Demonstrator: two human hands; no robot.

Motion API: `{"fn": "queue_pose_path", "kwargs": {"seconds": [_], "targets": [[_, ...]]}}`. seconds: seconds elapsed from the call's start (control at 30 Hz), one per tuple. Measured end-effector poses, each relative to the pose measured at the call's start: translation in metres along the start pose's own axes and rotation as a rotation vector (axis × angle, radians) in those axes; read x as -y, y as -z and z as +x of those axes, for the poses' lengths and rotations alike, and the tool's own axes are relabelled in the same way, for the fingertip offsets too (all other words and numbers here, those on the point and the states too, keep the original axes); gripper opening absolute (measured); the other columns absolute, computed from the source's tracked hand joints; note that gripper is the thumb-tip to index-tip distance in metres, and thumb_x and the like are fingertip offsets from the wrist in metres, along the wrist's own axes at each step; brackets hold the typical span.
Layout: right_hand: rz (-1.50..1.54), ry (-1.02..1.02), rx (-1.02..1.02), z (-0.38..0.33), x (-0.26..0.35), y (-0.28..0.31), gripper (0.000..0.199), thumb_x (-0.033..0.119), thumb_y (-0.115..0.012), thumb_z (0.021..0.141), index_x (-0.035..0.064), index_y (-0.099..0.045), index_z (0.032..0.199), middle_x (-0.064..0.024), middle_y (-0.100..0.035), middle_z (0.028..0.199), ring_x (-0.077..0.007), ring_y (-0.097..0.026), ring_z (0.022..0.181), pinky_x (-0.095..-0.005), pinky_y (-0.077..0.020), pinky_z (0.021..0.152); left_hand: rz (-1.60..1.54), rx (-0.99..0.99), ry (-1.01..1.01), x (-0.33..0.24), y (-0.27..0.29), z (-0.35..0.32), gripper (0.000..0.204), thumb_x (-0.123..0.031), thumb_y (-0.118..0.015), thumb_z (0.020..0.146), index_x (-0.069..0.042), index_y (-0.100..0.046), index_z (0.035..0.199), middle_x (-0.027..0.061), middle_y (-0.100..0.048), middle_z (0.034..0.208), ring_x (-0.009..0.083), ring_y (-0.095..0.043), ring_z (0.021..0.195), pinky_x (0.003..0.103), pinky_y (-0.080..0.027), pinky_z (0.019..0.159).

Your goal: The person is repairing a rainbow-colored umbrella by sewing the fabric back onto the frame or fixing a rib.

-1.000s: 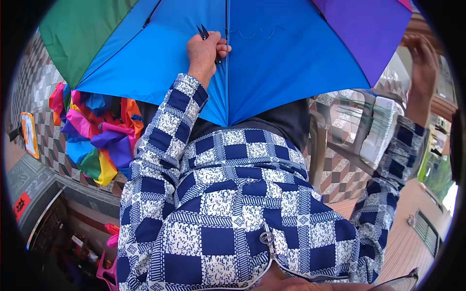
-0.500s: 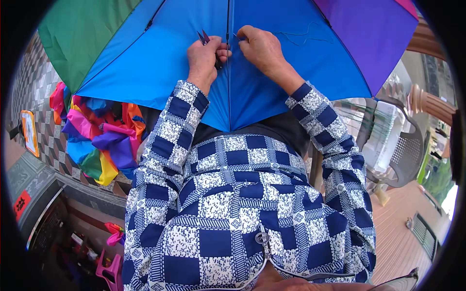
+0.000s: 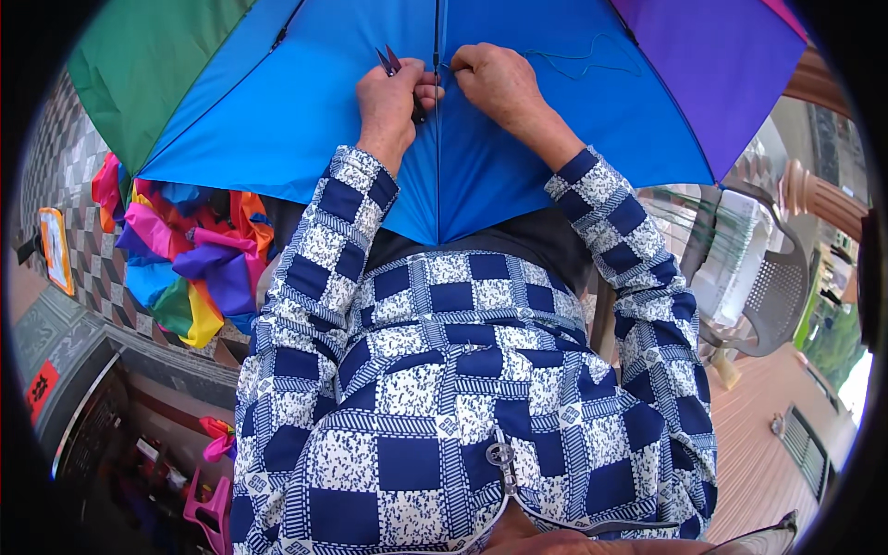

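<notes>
A multicoloured umbrella (image 3: 305,139) lies spread over my lap, its blue panels meeting at a dark rib (image 3: 437,148). Small dark scissors (image 3: 388,61) are tucked in my left hand (image 3: 387,104), pointed blades up and black handle below the fingers. The fingertips of that hand touch the rib. Just right of the rib, my right hand (image 3: 499,85) pinches thumb and finger together beside it. A teal thread (image 3: 583,74) trails from this hand in a loose loop over the blue cloth. Whether a needle is in the pinch is too small to tell.
Bunched multicoloured cloth (image 3: 199,264) lies at the left above a patterned tile floor (image 3: 83,176). A grey plastic chair (image 3: 772,287) with a white stack on it stands at the right. Lower left, there is a pink plastic stool (image 3: 205,509).
The umbrella has shifted slightly, its lower edge now a little higher. Both hands have risen slightly and stay at the rib. The scissors remain in my left hand.
</notes>
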State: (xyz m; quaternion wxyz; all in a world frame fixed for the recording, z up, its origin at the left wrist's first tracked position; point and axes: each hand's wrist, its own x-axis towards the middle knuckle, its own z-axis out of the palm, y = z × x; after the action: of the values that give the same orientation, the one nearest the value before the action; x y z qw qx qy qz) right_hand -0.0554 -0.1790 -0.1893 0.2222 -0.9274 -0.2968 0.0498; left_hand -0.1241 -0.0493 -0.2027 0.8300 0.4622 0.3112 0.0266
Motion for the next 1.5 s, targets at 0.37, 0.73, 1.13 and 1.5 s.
{"fn": "queue_pose_path", "kwargs": {"seconds": [0.37, 0.73, 1.13, 1.5], "targets": [[0.066, 0.063, -0.179, 0.000, 0.000, -0.016, 0.010, 0.013, -0.057, 0.077, 0.0096, -0.065, 0.082, -0.0091, -0.062, 0.079, -0.0286, -0.061, 0.075, -0.0380, -0.0490, 0.065, 0.129, -0.052, -0.031, -0.002, -0.011, 0.002, 0.010, -0.009, -0.058, 0.083, 0.001, -0.057, 0.086, 0.0074, -0.059, 0.069, 0.0144, -0.059, 0.050, 0.021, -0.041, 0.039], [0.072, 0.137, -0.093, -0.006, -0.001, 0.010, 0.007, 0.013, -0.060, 0.077, 0.0082, -0.063, 0.080, -0.0093, -0.060, 0.077, -0.0271, -0.060, 0.075, -0.0367, -0.0488, 0.064, 0.061, -0.056, -0.051, 0.002, -0.010, 0.003, 0.014, -0.015, -0.059, 0.083, -0.001, -0.056, 0.087, 0.0056, -0.057, 0.068, 0.0142, -0.059, 0.049, 0.021, -0.038, 0.037], [-0.137, 0.169, -0.183, 0.002, 0.005, 0.005, 0.009, 0.017, -0.060, 0.074, 0.0084, -0.063, 0.076, -0.0077, -0.054, 0.072, -0.0267, -0.057, 0.071, -0.0381, -0.0469, 0.062, -0.075, -0.149, -0.113, 0.004, -0.010, -0.006, 0.015, -0.015, -0.056, 0.085, -0.002, -0.050, 0.088, 0.0066, -0.053, 0.068, 0.0155, -0.058, 0.048, 0.022, -0.040, 0.038], [0.302, -0.030, 0.103, -0.011, 0.002, 0.013, 0.016, 0.017, -0.056, 0.071, 0.0072, -0.067, 0.079, -0.0122, -0.063, 0.073, -0.0291, -0.060, 0.070, -0.0368, -0.0478, 0.063, -0.143, -0.139, -0.120, 0.007, -0.008, -0.003, 0.015, -0.014, -0.055, 0.085, -0.001, -0.050, 0.089, 0.0065, -0.053, 0.067, 0.0154, -0.058, 0.047, 0.022, -0.041, 0.037]]}}
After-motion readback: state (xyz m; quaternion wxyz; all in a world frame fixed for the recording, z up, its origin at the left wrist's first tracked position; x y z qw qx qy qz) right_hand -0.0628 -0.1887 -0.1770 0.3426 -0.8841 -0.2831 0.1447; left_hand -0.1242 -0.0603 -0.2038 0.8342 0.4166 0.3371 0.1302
